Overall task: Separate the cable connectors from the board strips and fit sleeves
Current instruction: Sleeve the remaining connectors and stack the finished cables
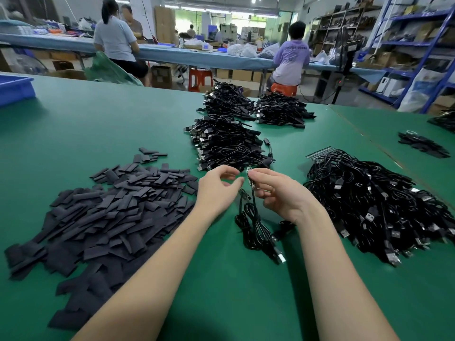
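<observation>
My right hand (pixel 275 190) pinches a small board strip (pixel 249 171) with black cables (pixel 253 222) hanging from it down onto the green table (pixel 123 129). My left hand (pixel 218 188) is raised just left of it, fingers curled, thumb and forefinger close to the strip's end; whether it grips the strip is unclear. A large pile of flat black sleeves (pixel 103 212) lies to the left. A heap of cables on board strips (pixel 369 200) lies to the right.
Three stacks of bundled black cables (pixel 226 143) sit beyond my hands. A blue bin (pixel 14 88) stands at the far left edge. A few sleeves (pixel 422 143) lie far right. People work at a long bench behind the table.
</observation>
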`<state>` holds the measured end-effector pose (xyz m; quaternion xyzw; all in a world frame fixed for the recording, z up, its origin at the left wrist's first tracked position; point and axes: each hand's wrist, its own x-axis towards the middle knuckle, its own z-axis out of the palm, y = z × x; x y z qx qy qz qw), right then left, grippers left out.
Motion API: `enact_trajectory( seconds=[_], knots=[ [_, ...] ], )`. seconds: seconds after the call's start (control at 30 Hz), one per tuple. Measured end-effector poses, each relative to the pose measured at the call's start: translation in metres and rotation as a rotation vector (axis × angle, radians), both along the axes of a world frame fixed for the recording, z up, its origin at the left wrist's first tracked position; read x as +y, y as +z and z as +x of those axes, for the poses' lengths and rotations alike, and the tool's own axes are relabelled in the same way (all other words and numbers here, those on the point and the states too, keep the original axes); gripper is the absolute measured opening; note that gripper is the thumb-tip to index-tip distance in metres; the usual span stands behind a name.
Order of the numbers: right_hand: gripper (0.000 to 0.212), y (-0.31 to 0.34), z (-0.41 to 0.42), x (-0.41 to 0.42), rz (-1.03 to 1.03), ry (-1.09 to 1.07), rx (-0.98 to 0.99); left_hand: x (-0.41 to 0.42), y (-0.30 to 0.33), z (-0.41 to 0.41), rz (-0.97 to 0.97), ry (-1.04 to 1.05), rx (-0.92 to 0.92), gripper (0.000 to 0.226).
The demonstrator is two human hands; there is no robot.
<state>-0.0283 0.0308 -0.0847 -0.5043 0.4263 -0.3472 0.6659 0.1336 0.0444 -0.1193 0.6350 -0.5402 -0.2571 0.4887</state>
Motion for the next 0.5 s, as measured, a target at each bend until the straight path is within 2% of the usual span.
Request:
enact_trajectory(
  seconds=[0.03,0.17,0.23,0.33,0.4,0.5],
  knots=[
    [0.013,-0.003,0.002,-0.001,0.026,-0.067,-0.001,0.000,0.002,-0.002,-0.019,-0.009,0.048,0.008],
    [0.006,-0.009,0.007,-0.005,0.074,-0.241,-0.015,0.004,0.012,-0.013,0.179,-0.265,0.611,0.018],
    [0.003,-0.008,0.011,-0.005,0.057,-0.262,-0.018,0.005,0.012,-0.013,0.229,-0.291,0.707,0.016],
    [0.017,0.003,0.008,-0.004,0.057,-0.215,0.012,0.007,0.010,-0.011,0.260,-0.296,0.816,0.010],
    [0.025,0.013,0.005,-0.001,-0.026,-0.202,0.189,0.009,0.008,-0.013,0.261,-0.265,0.871,0.007],
    [0.019,0.031,0.018,-0.005,-0.431,-0.270,0.694,0.008,0.005,-0.016,0.251,-0.229,0.910,0.012]
  ],
)
